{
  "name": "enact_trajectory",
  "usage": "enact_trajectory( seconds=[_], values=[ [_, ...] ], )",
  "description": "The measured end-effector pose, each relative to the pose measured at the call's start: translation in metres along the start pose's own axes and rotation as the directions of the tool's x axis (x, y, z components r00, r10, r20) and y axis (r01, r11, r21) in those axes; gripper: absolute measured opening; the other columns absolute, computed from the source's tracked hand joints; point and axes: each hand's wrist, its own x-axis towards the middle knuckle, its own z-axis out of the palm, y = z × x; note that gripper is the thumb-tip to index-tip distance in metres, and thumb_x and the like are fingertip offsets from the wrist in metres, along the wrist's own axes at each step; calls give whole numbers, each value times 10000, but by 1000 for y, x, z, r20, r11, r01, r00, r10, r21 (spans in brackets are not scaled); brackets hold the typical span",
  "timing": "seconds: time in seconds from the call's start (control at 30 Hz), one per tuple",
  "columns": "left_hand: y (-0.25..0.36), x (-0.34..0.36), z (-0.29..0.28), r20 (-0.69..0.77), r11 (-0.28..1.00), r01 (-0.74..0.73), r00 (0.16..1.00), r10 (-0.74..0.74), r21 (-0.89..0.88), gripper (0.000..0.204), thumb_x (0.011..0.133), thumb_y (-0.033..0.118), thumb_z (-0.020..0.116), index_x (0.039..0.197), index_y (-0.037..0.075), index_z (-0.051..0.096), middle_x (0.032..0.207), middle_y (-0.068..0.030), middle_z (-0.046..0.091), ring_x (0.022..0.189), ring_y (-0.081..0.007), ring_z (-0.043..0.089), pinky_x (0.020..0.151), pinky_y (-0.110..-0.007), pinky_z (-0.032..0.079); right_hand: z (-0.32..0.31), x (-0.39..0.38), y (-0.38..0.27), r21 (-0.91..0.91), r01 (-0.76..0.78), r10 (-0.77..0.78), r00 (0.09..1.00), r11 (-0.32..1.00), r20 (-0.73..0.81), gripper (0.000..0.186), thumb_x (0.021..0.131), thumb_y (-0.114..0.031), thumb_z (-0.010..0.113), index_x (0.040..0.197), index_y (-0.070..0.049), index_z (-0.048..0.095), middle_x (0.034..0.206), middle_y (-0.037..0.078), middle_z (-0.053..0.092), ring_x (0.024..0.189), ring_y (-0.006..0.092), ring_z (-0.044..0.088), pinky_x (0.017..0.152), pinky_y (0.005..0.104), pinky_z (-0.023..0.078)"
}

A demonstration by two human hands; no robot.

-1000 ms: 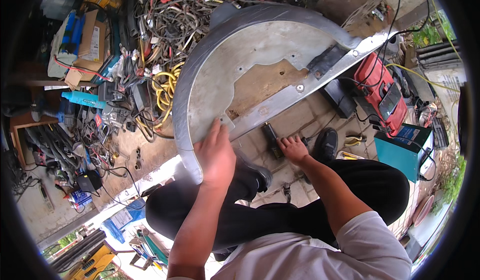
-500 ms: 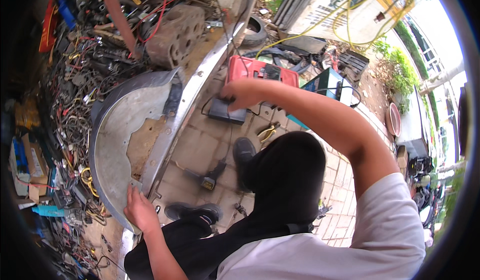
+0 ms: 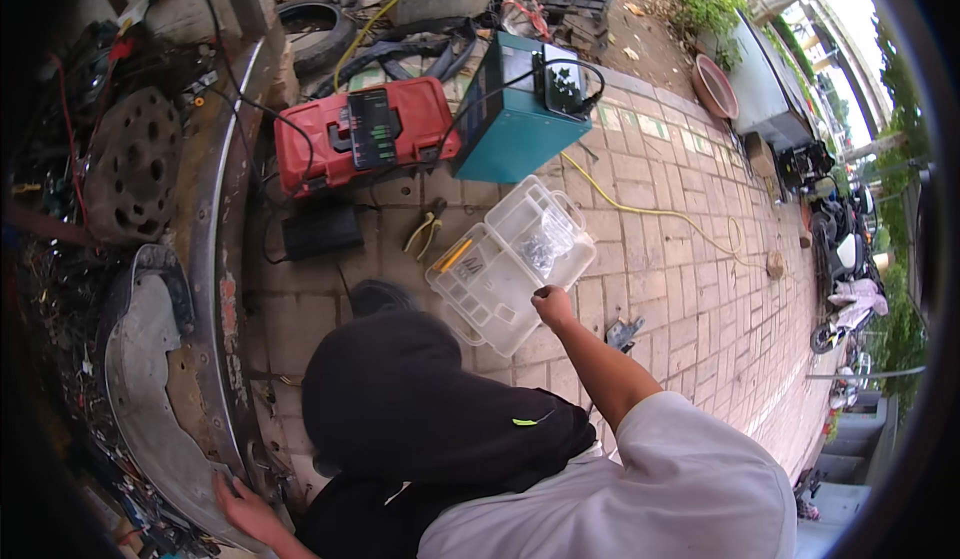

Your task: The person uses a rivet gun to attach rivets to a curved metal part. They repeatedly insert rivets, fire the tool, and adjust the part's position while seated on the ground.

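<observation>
We rest our left hand on the big curved gray piece, down at the left, with its fingers out flat. Our right hand is at the open clear box on the brick ground. Its fingers bend in, and we cannot tell if they hold anything. Yellow pliers lie near the box, and we see a red case and a teal box past them.
</observation>
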Motion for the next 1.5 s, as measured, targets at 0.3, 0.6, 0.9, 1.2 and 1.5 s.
enact_trajectory(
  seconds=[0.3, 0.6, 0.9, 1.2, 1.5],
  values=[
    [13, -5, -14, -23, 993, -79, 996, 81, 93, 393, 950, 71, 595, 1330, -28, 576, 1315, -226, 598, 1205, -402, 559, 1034, -464, 440, 39, 19, 7, -134, 21, -23, 1000, 991, -13, 212, 810, -208, 677, 949, -72, 763, 960, 167, 741, 933, 347, 706, 878, 429, 554],
    [77, -67, -21, 39, 971, -111, 992, 121, -210, 263, 934, 12, 613, 1188, -57, 610, 1108, -196, 617, 1011, -348, 633, 882, -412, 533, 71, 46, -3, -213, 267, -287, 955, 940, -71, 238, 819, -95, 708, 1056, -114, 704, 1020, 148, 683, 915, 406, 654, 827, 477, 532],
    [66, -71, 0, 70, 963, -151, 983, 171, -221, 263, 949, 49, 600, 1196, -38, 621, 1116, -196, 633, 1003, -352, 642, 865, -408, 533, 33, 46, -2, 525, -310, 101, 916, 793, 388, 366, 884, -45, 610, 1237, 51, 632, 1022, 142, 719, 710, 191, 665, 643, 326, 562],
    [50, -68, 23, 87, 945, -97, 988, 130, -312, 298, 962, 79, 605, 1233, -43, 613, 1159, -174, 636, 1038, -315, 647, 887, -392, 529, 20, 29, 21, 476, -363, 203, 913, 801, 353, 379, 854, -147, 749, 1153, 62, 646, 902, 130, 702, 710, 189, 675, 573, 299, 555],
    [42, -70, 23, 130, 957, -1, 991, 40, -292, 287, 944, 38, 596, 1218, -37, 634, 1144, -183, 653, 1031, -329, 648, 919, -396, 516, 27, 36, 5, 282, -271, 223, 956, 920, 193, 224, 829, -181, 747, 909, 18, 681, 764, 141, 688, 610, 234, 683, 574, 360, 551]
  ],
)
